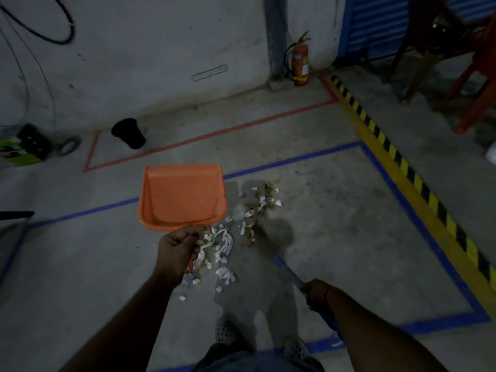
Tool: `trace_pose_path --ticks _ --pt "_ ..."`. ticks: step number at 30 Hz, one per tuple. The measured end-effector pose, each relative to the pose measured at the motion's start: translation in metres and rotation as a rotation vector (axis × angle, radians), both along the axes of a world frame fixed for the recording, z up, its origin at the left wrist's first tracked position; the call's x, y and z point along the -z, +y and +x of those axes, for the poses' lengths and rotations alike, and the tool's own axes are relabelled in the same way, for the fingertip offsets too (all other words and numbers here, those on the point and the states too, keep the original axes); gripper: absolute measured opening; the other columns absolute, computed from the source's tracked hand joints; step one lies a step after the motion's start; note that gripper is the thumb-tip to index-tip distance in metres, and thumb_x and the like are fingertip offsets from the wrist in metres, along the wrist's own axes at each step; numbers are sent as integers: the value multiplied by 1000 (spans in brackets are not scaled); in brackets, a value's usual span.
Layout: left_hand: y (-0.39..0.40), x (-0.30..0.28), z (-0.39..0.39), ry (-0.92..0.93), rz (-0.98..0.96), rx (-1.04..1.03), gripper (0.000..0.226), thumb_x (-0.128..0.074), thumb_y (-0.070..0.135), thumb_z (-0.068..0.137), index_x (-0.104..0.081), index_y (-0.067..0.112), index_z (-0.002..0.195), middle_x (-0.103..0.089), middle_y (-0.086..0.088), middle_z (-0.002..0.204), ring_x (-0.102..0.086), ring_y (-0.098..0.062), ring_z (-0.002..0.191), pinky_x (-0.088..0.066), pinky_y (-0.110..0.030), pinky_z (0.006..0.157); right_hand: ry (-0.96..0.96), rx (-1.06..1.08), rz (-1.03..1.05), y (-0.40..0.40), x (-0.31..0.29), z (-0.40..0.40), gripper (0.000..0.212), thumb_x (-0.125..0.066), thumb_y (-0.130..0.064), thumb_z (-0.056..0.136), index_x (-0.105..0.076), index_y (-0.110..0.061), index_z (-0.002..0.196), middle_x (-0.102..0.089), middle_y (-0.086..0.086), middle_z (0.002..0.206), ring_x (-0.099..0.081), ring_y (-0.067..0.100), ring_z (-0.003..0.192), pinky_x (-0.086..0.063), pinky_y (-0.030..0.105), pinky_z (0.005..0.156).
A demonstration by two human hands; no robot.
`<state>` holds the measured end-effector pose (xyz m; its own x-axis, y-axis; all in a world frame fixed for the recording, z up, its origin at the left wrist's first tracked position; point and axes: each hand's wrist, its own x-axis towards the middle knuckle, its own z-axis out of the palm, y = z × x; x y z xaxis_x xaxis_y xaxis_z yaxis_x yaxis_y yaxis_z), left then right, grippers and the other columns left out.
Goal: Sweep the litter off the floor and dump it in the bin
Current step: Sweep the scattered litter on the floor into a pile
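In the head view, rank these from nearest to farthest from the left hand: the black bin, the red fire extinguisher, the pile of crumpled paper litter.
From the left hand, which grips the orange plastic dustpan:
1. Pile of crumpled white and brown paper litter, on the floor just right of the hand.
2. Black round bin, ahead, inside the red tape outline.
3. Red fire extinguisher, far right, against the wall.

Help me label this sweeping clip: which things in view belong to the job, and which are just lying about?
Belong to the job:
orange dustpan in the left hand
broom in the right hand
litter
black bin

Lying about:
fire extinguisher
coiled cable
green box
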<state>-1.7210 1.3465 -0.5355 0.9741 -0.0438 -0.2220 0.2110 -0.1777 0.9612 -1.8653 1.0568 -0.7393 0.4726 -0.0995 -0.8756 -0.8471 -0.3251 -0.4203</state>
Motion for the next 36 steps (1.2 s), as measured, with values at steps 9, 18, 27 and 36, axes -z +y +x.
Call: trace_pose_path --ticks 9,18,27,36 --pt "22 5 19 -12 14 -10 31 -50 -8 95 -77 6 87 -61 -20 74 -45 -18 47 -33 -20 42 19 -195 -208 23 6 25 59 -57 -19 93 -34 -8 146 -40 12 148 -52 26 121 -46 30 96" --pt "38 23 67 67 -14 -6 31 -53 -1 96 -79 12 88 -58 -18 68 -40 -15 43 -27 -16 45 -57 -412 -115 40 -7 40 43 -67 -16 87 -59 -22 128 -48 7 140 -57 26 119 -52 27 86" --pt "24 33 111 108 -54 37 25 -50 -3 97 -74 0 101 -68 -20 79 -47 -15 40 -30 -17 39 -235 -501 -177 3 -43 57 49 -62 -8 83 -62 -38 122 -61 3 124 -65 15 89 -51 19 65" --pt "2 33 125 93 -42 -12 25 -49 -7 96 -74 -3 96 -67 -7 64 -48 -15 41 -32 -17 37 -290 -212 -208 -45 -47 121 44 -58 -1 86 -63 -25 123 -66 8 89 -64 15 51 -51 25 47"
